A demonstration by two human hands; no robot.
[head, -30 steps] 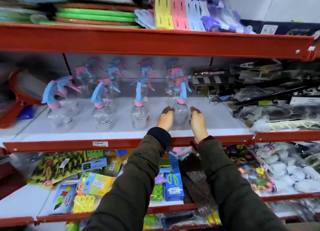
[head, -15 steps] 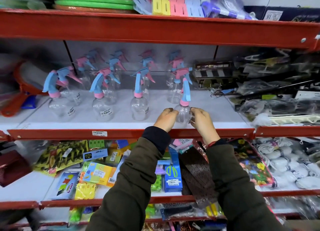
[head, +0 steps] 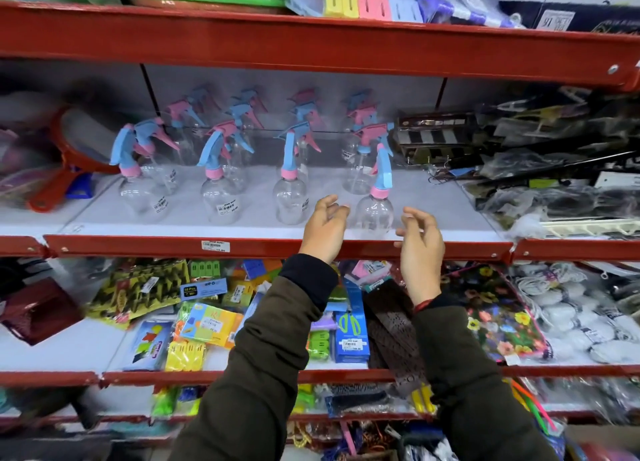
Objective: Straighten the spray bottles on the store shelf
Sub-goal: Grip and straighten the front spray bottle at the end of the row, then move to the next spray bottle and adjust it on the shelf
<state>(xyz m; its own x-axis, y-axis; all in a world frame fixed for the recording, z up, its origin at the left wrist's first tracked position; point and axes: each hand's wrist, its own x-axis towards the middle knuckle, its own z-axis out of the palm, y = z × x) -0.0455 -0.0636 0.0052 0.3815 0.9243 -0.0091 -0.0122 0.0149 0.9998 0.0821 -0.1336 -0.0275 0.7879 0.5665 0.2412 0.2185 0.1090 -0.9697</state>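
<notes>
Empty clear bottle (head: pixel 374 215) looks light, tippy; hold its belly. Left hand (head: pixel 323 230), right hand (head: pixel 420 249) flank it at 9 and 3 o'clock, grips wide, holding nothing.

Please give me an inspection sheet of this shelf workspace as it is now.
Surface: white shelf with red front rail, partly bare.
Job's things: clear spray bottles, front bottle upright near the edge.
Clutter: packaged goods at right, red-framed item at left.
Grippers: left hand and right hand open, either side of the front bottle, not gripping.
Cables: nothing seen.
Surroundings: stocked shelves above and below.
</notes>
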